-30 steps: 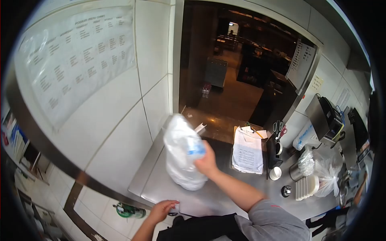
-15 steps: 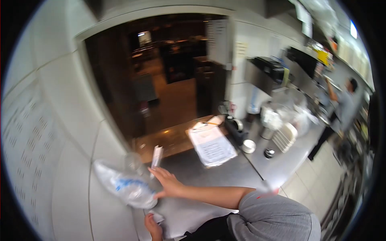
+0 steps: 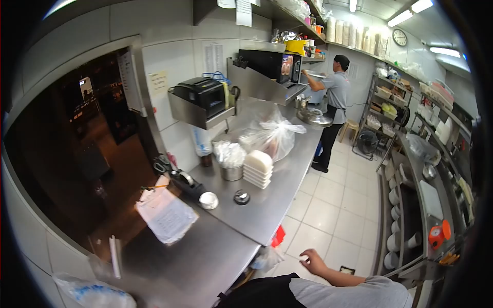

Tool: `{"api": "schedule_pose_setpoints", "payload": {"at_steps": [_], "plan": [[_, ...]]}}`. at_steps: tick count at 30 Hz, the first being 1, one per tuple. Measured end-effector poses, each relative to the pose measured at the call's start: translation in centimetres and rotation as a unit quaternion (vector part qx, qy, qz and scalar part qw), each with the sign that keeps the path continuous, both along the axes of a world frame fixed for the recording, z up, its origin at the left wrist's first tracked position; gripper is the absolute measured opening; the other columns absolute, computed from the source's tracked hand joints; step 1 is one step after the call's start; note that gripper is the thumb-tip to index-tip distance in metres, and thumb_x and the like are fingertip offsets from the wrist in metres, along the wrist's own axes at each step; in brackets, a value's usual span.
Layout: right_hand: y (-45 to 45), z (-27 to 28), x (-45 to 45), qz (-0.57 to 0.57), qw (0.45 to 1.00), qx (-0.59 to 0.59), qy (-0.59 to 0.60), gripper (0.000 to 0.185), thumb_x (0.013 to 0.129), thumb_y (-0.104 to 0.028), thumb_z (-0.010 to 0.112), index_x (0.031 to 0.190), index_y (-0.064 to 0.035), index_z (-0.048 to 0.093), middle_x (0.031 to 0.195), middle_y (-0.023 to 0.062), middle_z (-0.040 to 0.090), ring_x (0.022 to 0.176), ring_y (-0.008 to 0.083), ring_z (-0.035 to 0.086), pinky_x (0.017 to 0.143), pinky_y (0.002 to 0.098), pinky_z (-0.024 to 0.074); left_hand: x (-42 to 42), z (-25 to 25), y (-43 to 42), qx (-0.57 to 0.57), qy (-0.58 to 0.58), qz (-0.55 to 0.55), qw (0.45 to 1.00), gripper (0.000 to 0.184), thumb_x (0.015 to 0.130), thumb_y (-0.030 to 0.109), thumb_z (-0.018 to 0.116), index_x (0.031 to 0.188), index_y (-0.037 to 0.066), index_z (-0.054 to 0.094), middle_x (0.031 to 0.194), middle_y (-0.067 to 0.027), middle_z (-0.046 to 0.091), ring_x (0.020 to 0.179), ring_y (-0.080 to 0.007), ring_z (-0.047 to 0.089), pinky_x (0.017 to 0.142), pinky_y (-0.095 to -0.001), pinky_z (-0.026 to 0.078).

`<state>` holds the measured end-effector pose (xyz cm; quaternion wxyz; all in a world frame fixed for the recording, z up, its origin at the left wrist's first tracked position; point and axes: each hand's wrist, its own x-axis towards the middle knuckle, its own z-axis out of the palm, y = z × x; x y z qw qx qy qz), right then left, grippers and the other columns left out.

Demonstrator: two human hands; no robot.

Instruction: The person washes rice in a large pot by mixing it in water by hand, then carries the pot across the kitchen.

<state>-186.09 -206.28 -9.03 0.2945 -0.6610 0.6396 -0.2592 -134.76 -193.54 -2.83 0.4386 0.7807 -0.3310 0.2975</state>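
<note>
My right hand hangs over the tiled floor, to the right of the steel counter and apart from it. Its fingers are loosely bent with a gap between them, and nothing shows in them. My left hand is out of sight. The nearest thing to the right hand is a plastic bag hanging below the counter's edge, with something red by it. At the lower left of the counter lies a clear plastic bag with blue print.
On the counter are a clipboard, white cups, stacked white foam containers and a tied clear bag. A person in grey stands at the far end. Shelving lines the right side.
The view has swung to the right. My right hand has left the printed plastic bag and moved right, over the floor. My left hand, which was beside something white, has gone out of view.
</note>
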Motion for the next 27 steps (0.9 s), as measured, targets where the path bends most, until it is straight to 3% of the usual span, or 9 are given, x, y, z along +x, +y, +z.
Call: {"api": "schedule_pose_setpoints", "payload": {"at_steps": [3,4,5,8,10,13,16,21,27], "plan": [[1.2,-1.2,-6.2,0.135,0.988,0.023,0.065,0.029,0.083,-0.019,0.064,0.112,-0.0128,0.059,0.12,0.015,0.049,0.088,0.0306,0.063,0.08,0.0356,0.0526,-8.2,2.3,-7.2,-0.007,0.088,-0.165,0.982,0.093,0.086,0.054,0.057,0.146,0.0,0.012,0.148,-0.0297,0.007,0.136,-0.0466,0.011,0.104,-0.0638,0.016],[0.6,-0.2,-7.6,0.17,0.978,0.052,0.113,0.028,0.085,-0.021,0.062,0.112,-0.0146,0.059,0.121,0.0139,0.05,0.088,0.0305,0.063,0.081,0.036,0.052,-12.9,4.1,-10.2,-0.093,0.028,-0.144,0.985,0.052,0.086,0.008,0.052,0.134,-0.003,0.036,0.138,-0.022,0.036,0.127,-0.0325,0.038,0.103,-0.0428,0.032],[0.2,0.4,-9.1,0.202,0.963,0.082,0.158,0.027,0.087,-0.023,0.059,0.113,-0.0163,0.059,0.121,0.0127,0.05,0.087,0.0304,0.063,0.082,0.0363,0.0514,-15.9,4.4,-12.2,-0.095,0.036,-0.142,0.985,0.052,0.086,0.008,0.052,0.134,-0.003,0.036,0.138,-0.022,0.036,0.127,-0.0325,0.038,0.103,-0.0428,0.032],[0.1,-0.4,-14.5,0.142,0.982,0.091,0.08,0.026,0.09,-0.027,0.056,0.114,-0.0173,0.059,0.12,0.0106,0.052,0.091,0.0282,0.063,0.083,0.0352,0.0503,-22.7,2.3,-15.6,-0.108,0.042,-0.273,0.955,0.055,0.082,0.012,0.059,0.13,-0.004,0.039,0.136,-0.0275,0.037,0.127,-0.0407,0.036,0.104,-0.0498,0.03],[-0.2,-1.1,-18.4,0.091,0.992,0.069,0.046,0.027,0.089,-0.029,0.058,0.113,-0.0158,0.06,0.115,0.0112,0.054,0.094,0.0261,0.063,0.081,0.034,0.05,-26.3,-0.1,-17.1,0.003,0.038,-0.409,0.912,0.075,0.076,0.01,0.062,0.138,-0.003,0.023,0.145,-0.0325,0.014,0.135,-0.0501,0.014,0.109,-0.0574,0.016],[-0.2,-3.1,-24.0,0.08,0.987,0.143,0.006,0.033,0.087,-0.032,0.059,0.115,-0.0151,0.06,0.112,0.0118,0.056,0.094,0.0253,0.062,0.081,0.0335,0.0493,-31.5,-1.2,-19.2,0.039,0.027,-0.473,0.88,0.078,0.076,0.01,0.062,0.141,-0.003,0.021,0.146,-0.0307,0.015,0.135,-0.0491,0.016,0.108,-0.0552,0.02],[-1.1,-6.8,-27.5,0.114,0.97,0.208,0.061,0.037,0.084,-0.025,0.06,0.12,-0.0127,0.061,0.11,0.0171,0.059,0.11,0.026,0.056,0.093,0.0357,0.0453,-34.8,-2.8,-21.5,0.081,0.0,-0.501,0.862,0.073,0.074,0.011,0.063,0.137,-0.002,0.028,0.143,-0.0318,0.019,0.133,-0.0517,0.02,0.107,-0.0599,0.019],[-3.8,-10.8,-30.2,0.098,0.954,0.274,0.066,0.031,0.087,-0.021,0.059,0.115,-0.0103,0.062,0.102,0.0135,0.062,0.1,0.0222,0.059,0.087,0.0338,0.0476,-38.5,-3.0,-27.4,0.124,-0.007,-0.52,0.845,0.066,0.075,0.015,0.064,0.133,0.001,0.037,0.139,-0.0298,0.027,0.129,-0.0516,0.027,0.105,-0.0638,0.02],[-13.1,-4.3,-32.4,-0.047,0.974,0.218,0.04,0.022,0.09,-0.015,0.057,0.109,-0.0067,0.064,0.09,0.0082,0.065,0.084,0.0164,0.063,0.077,0.0309,0.0509,-43.8,-4.4,-39.0,0.114,0.015,-0.552,0.826,0.066,0.075,0.014,0.066,0.133,0.001,0.038,0.139,-0.0287,0.027,0.13,-0.0507,0.027,0.105,-0.0638,0.021]]}}
